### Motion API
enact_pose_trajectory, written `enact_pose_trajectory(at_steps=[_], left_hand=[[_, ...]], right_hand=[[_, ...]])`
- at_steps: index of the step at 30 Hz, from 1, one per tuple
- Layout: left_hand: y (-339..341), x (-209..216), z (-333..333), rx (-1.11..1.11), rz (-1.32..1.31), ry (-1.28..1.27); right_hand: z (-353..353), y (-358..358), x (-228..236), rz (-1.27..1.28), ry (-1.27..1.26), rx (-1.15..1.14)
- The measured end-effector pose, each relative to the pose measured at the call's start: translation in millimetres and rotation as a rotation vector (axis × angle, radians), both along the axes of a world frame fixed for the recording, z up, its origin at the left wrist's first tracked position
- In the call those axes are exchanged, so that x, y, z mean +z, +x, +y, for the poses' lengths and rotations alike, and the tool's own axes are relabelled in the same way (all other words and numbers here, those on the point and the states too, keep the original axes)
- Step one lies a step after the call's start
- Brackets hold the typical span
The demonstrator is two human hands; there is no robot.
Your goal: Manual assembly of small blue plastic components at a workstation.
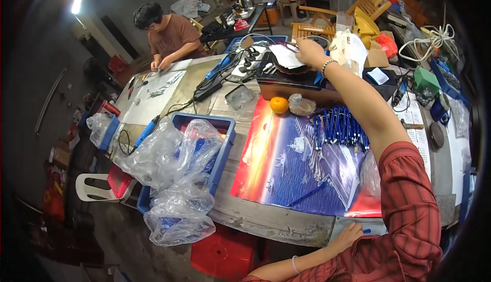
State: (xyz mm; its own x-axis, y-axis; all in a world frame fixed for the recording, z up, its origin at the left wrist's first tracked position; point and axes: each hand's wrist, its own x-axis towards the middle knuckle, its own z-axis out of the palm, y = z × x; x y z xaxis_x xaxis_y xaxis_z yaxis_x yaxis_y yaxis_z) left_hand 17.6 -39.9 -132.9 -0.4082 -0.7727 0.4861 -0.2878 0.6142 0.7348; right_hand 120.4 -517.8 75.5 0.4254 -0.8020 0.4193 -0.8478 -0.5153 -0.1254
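My right hand (310, 53), a beaded bracelet at its wrist, reaches over the long dark box (286, 88) at the back. Its fingers are closed beside white paper (287, 57); a thin dark piece shows at them, too small to name. My left hand (348, 235) rests low at the table's front edge, fingers curled and partly hidden by my right sleeve. A small blue tip (366, 231) pokes out beside it. Between my hands lies a glossy red and blue poster sheet (279, 164) with a pile of thin blue pen-like sticks (340, 124) and one loose blue stick (309, 194).
An orange (279, 105) and a small plastic bag (302, 105) sit before the box. A blue crate (231, 133) with clear plastic bags (179, 195) stands at left, above a red stool (225, 251). Across the table a person (176, 39) handles small parts. A hammer (436, 133) lies right.
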Motion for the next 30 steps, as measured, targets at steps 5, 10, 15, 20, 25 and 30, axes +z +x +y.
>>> enact_pose_trajectory(at_steps=[5, 10, 15, 20, 25, 30], left_hand=[[-6.7, -6.7, 5.8, 0.044, 0.026, 0.124], [-4.9, 5.2, 5.6, 0.049, 0.026, 0.181], [-5.4, -16.7, 3.2, -0.047, 0.056, 0.290], [-5.5, -18.9, 1.9, 0.001, 0.002, 0.183], [-5.9, -22.4, -0.8, -0.021, -0.071, 0.023], [-9.1, -19.8, 10.3, 0.001, -0.137, -0.021]], right_hand=[[-2.9, -4.3, -7.4, -0.118, 0.182, 0.008], [7.7, -5.1, 2.4, -0.103, 0.118, -0.087], [13.8, 4.7, -1.6, -0.181, -0.054, 0.037], [17.9, 8.7, -23.9, -0.198, -0.110, 0.142], [14.2, -2.7, -18.9, -0.220, 0.058, 0.057], [68.7, -35.2, 9.4, -0.269, -0.071, 0.207]])
